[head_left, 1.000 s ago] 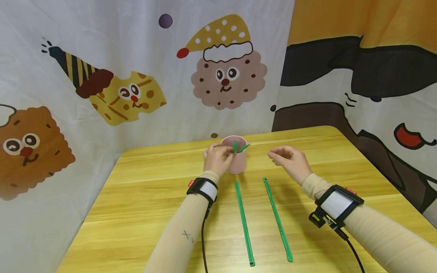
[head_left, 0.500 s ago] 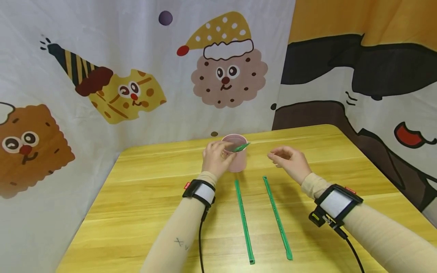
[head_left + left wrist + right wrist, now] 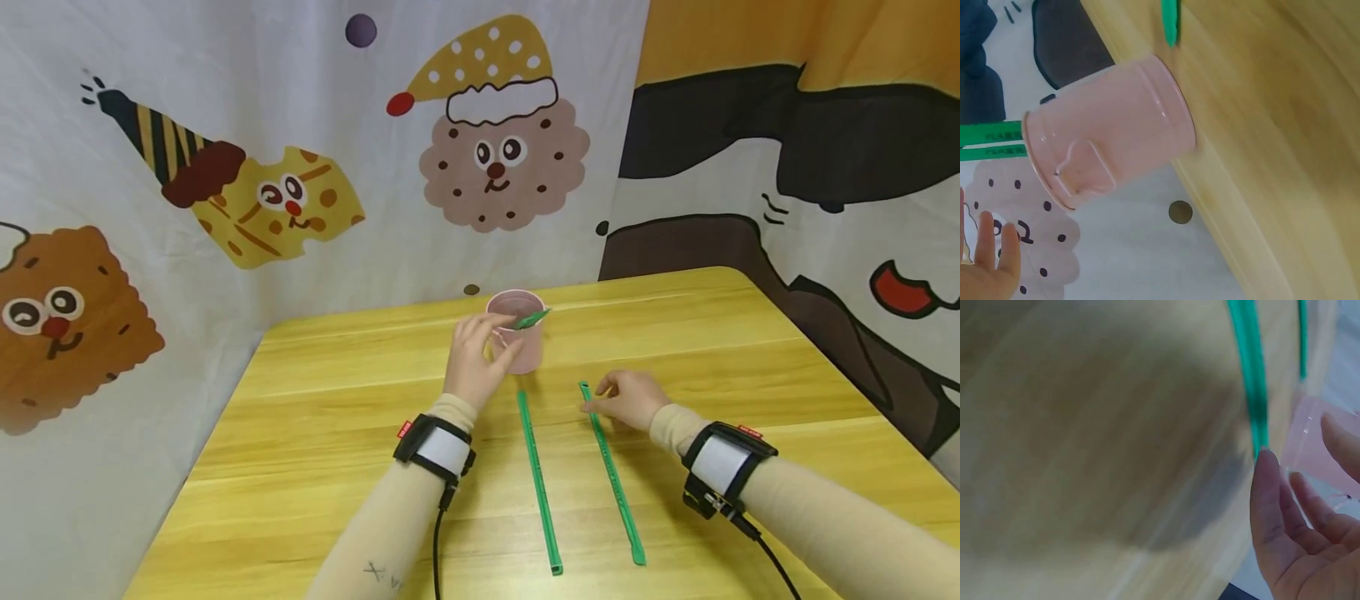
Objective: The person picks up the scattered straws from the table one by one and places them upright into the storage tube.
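— Where did the strip lie from the right hand [image 3: 628,398]?

— The right green strip [image 3: 613,482] ran lengthwise toward the bottom of the frame — its far end at the fingertips, which seemed to touch it, curled but not yet closed.

— And the left hand [image 3: 474,360]?

— Open beside the pink cup [image 3: 521,335] — farther off.

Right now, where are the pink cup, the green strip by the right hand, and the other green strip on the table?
pink cup [image 3: 529,343], head view, on its side wall.
right strip [image 3: 617,483], head view, on its middle stretch.
left strip [image 3: 538,483], head view, on its middle stretch.
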`<state>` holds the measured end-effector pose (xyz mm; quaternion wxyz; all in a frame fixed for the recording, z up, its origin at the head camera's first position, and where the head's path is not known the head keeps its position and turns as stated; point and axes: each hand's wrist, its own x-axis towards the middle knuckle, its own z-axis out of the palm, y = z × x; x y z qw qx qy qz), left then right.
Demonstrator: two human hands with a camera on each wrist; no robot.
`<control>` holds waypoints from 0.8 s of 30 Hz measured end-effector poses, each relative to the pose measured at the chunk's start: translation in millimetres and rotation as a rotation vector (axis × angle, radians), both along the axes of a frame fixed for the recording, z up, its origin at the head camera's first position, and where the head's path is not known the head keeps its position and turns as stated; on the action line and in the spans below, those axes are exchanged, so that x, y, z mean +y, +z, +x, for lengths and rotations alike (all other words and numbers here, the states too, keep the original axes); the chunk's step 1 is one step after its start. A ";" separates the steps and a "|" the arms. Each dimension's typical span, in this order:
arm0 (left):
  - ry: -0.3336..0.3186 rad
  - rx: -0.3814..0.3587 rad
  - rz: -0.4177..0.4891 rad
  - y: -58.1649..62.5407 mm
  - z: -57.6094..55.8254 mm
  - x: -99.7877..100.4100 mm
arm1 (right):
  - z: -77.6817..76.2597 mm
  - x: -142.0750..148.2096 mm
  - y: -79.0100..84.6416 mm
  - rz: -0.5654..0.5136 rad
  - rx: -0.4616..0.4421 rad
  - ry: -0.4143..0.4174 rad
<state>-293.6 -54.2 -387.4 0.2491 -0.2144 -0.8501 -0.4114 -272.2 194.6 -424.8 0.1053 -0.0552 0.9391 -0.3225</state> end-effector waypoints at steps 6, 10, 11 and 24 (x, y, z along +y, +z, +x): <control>-0.017 -0.020 0.087 -0.4 13.4 4.9 | 5.0 -2.4 -11.3 0.020 -0.080 -0.006; -0.060 -0.042 0.143 -1.5 20.8 9.0 | 7.4 -3.0 -15.5 -0.002 -0.116 -0.009; -0.071 -0.049 0.153 -1.6 22.3 9.8 | 7.4 -2.9 -16.1 -0.010 -0.123 -0.006; -0.094 -0.091 0.209 -4.1 29.0 11.8 | 2.3 8.4 -9.6 -0.124 -0.204 -0.035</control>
